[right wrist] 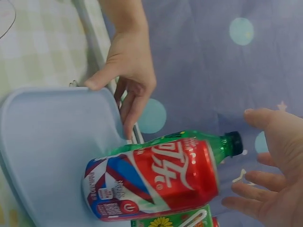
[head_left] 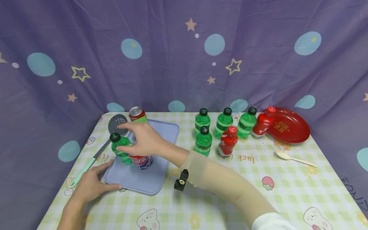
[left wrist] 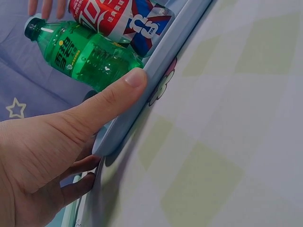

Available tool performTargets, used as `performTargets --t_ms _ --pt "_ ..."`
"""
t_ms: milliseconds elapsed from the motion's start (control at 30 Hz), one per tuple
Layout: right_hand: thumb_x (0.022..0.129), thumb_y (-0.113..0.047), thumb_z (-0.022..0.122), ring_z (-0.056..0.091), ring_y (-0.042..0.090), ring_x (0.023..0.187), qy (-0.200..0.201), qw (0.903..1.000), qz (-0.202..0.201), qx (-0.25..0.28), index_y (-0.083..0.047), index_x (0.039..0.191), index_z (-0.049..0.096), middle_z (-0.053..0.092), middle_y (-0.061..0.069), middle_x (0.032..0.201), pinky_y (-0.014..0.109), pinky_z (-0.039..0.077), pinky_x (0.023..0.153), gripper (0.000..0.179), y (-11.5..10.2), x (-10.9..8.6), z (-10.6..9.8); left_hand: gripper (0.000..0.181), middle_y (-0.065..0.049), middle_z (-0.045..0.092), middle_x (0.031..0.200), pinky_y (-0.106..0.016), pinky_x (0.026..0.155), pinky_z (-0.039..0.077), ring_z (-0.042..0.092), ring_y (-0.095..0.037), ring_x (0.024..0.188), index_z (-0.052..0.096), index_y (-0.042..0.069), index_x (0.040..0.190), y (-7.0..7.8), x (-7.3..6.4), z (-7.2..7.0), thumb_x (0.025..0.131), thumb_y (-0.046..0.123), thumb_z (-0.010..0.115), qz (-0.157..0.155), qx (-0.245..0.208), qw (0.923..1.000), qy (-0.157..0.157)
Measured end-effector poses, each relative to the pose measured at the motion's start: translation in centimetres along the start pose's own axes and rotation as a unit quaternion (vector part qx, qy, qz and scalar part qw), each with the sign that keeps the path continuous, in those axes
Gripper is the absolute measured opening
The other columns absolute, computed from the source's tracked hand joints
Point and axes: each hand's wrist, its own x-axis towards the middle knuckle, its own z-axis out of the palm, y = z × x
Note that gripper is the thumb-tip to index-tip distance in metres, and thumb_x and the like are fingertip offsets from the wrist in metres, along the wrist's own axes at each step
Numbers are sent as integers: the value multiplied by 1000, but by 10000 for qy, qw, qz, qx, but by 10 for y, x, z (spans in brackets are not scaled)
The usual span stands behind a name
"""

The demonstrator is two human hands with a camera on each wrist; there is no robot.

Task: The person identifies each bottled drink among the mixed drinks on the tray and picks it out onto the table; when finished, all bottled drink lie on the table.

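Observation:
On the blue tray (head_left: 129,179) stand a green soda bottle (head_left: 119,150) with a black cap and a red, white and blue cola can (right wrist: 151,179). Behind them is a red and green can (head_left: 137,113), partly hidden by my right hand. My left hand (head_left: 91,182) grips the tray's near left corner, thumb along the front rim and fingers at the side. My right hand (head_left: 145,139) hovers over the bottle and cola can, fingers spread and apart. In the right wrist view, a gap separates that hand (right wrist: 272,175) from the cola can's top.
A slotted turner (head_left: 103,147) with a mint handle lies left of the tray. Several green bottles (head_left: 203,142) and two red bottles (head_left: 228,142) stand right of centre. Farther right are a red plate (head_left: 299,129) and a pale spoon (head_left: 296,159). A purple curtain (head_left: 178,57) hangs behind.

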Motion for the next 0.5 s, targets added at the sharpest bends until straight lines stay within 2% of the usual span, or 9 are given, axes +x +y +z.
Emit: performTargets --t_ms 233,367,500 --pt "92 -41 82 68 12 128 -23 10000 -35 -43 -11 147 62 70 2 144 14 51 107 66 5 4 8 122 -33 56 152 -74 107 46 52 -59 137 53 0 154 0 -1 0 60 62 99 3 -4 10000 3" --pt "93 -44 81 68 9 129 -86 9999 45 -115 -12 146 63 71 -1 142 10 48 107 65 7 7 12 122 -34 55 152 -74 107 46 51 -59 138 52 0 155 0 -1 0 61 62 98 -24 -6 10000 -20" --pt "92 -46 81 69 9 127 -182 9994 148 -251 -12 147 63 72 -2 141 11 50 105 67 8 9 16 122 -33 55 152 -74 107 45 51 -59 138 52 1 155 0 0 0 60 62 99 -32 -11 10000 -10"
